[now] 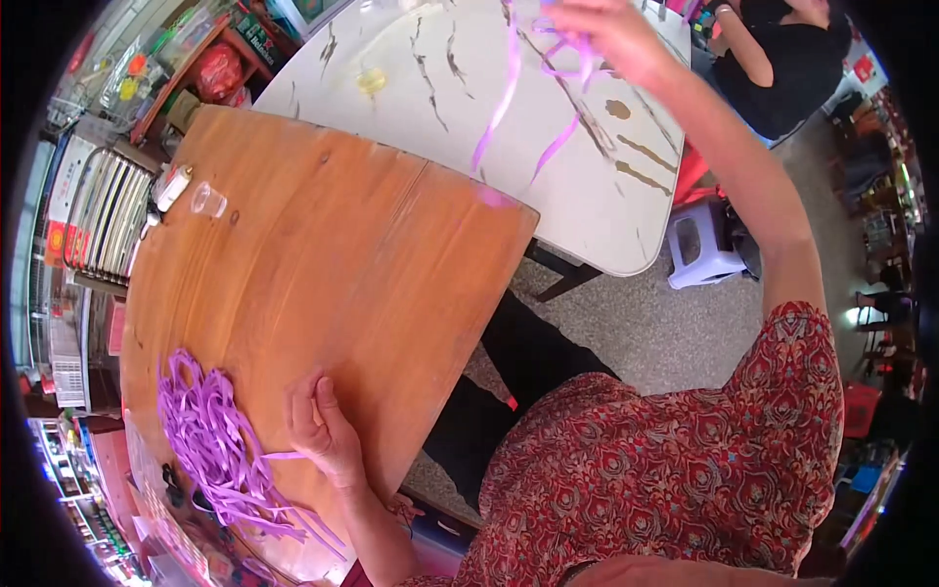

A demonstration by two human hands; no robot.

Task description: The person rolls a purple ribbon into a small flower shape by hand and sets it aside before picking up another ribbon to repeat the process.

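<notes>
My right hand (608, 37) is raised far out over the white table, closed on purple ribbon (510, 83). Loops and loose ends of that ribbon hang down toward the white tabletop; the fingertips are partly cut off at the upper edge. Over the near part of the wooden tabletop, my left hand (321, 430) has its fingers loosely curled and the thumb apart from them. One purple strand runs from a tangled ribbon pile (210, 440) to the heel of this hand; I see nothing between its fingertips. The pile lies left of the hand, along the table's left edge.
The wooden tabletop (323, 245) adjoins a white marbled table (391, 49). A small clear plastic cup (208, 201) and a white bottle (174, 189) stand at its left edge. A pale plastic stool (702, 245) is on the floor. Another person (782, 68) sits at far right.
</notes>
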